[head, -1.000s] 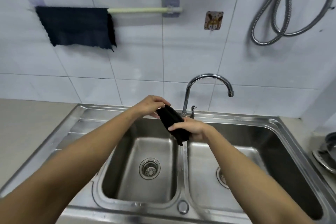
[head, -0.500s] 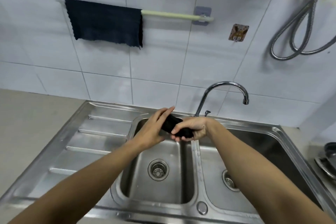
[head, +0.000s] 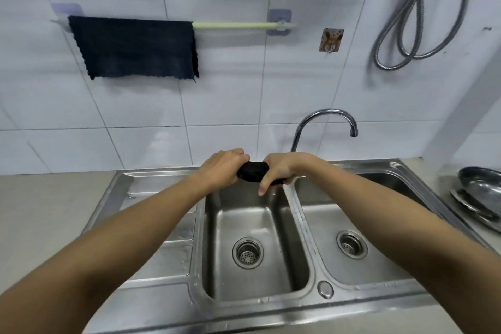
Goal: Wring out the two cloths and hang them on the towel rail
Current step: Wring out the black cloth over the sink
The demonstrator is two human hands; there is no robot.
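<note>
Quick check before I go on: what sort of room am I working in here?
Most likely a home kitchen: a stainless double-basin sink with a gooseneck tap against a white tiled wall, and metal dishes stacked on the counter at the right.

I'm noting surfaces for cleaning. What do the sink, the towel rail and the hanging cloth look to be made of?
Sink: likely stainless steel, brushed, with dull grey reflections and pressed drainer ridges.
Towel rail: probably plastic, a pale yellow-green matte bar in translucent stick-on brackets; painted metal is possible.
Hanging cloth: dark navy fabric, perhaps microfibre, with a napped surface and zigzag-cut edges.
</note>
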